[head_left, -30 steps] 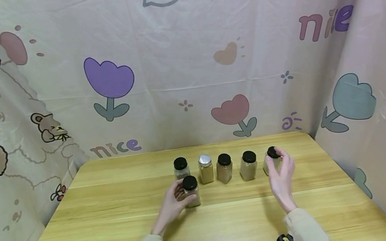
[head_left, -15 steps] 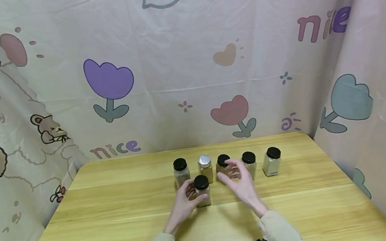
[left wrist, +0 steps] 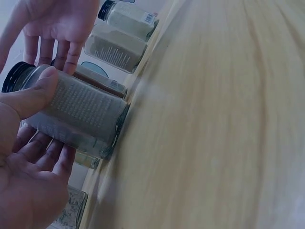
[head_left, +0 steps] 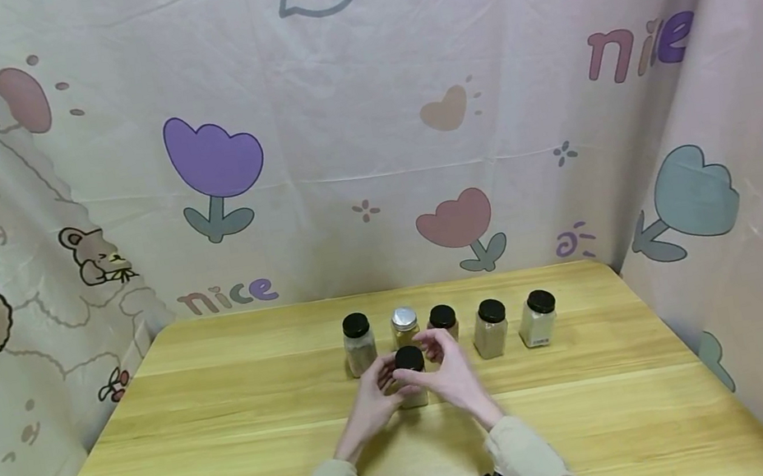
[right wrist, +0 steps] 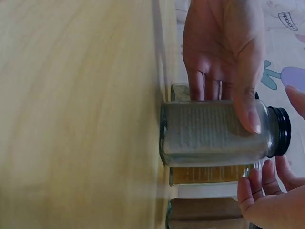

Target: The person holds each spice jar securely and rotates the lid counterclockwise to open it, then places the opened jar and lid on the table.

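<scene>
A glass spice jar (left wrist: 78,105) with a black lid and greyish contents stands at the front of the row, near the middle of the table. My left hand (head_left: 369,408) grips its body, thumb on the near face and fingers around the other side. At the jar's right is my right hand (head_left: 453,376), its thumb and fingers spread on either side of the black lid (right wrist: 282,132). In the right wrist view those fingers bend loosely close to the lid; firm contact cannot be made out. Printed text covers the jar's face.
Behind it stands a row of similar jars: a black-lidded jar (head_left: 360,348) at left, a silver-lidded jar (head_left: 404,320), a partly hidden jar (head_left: 442,317), then a tan jar (head_left: 491,335) and a pale jar (head_left: 538,321). A printed curtain (head_left: 334,129) hangs behind the wooden table (head_left: 195,434).
My left hand has moved right with the jar. My right hand has left the rightmost jar and come left to the held jar's lid.
</scene>
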A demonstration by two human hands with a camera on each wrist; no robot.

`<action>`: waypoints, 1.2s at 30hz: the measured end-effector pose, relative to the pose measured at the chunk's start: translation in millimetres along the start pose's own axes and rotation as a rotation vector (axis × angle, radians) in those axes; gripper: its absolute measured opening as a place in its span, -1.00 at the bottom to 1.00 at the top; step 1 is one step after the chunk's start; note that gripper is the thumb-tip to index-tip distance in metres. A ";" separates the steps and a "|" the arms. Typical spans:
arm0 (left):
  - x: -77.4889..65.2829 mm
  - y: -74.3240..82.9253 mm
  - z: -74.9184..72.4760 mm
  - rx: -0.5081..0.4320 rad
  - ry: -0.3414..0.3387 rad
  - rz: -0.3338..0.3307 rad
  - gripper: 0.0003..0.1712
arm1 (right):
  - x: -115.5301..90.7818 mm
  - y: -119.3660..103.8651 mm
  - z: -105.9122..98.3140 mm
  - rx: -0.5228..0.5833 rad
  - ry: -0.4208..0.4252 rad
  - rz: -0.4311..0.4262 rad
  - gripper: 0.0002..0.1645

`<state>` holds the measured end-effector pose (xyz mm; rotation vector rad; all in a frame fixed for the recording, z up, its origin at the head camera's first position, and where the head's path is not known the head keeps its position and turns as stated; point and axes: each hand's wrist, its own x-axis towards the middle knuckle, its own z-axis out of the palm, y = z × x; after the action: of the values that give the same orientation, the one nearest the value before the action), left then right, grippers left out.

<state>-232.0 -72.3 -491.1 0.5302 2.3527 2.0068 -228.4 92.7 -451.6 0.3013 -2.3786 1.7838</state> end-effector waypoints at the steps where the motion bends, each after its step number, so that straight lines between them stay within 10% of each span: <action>1: 0.2 -0.1 0.1 -0.002 -0.002 0.003 -0.37 | 0.0 0.3 0.9 -0.007 0.005 -0.005 -0.34; 36: 2.5 -2.2 0.5 -0.016 -0.035 0.036 -0.41 | -2.5 2.2 5.2 -0.111 0.103 -0.173 -0.56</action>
<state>-234.7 -71.5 -492.8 0.6066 2.3219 2.0116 -226.5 88.5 -455.6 0.3785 -2.2926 1.5475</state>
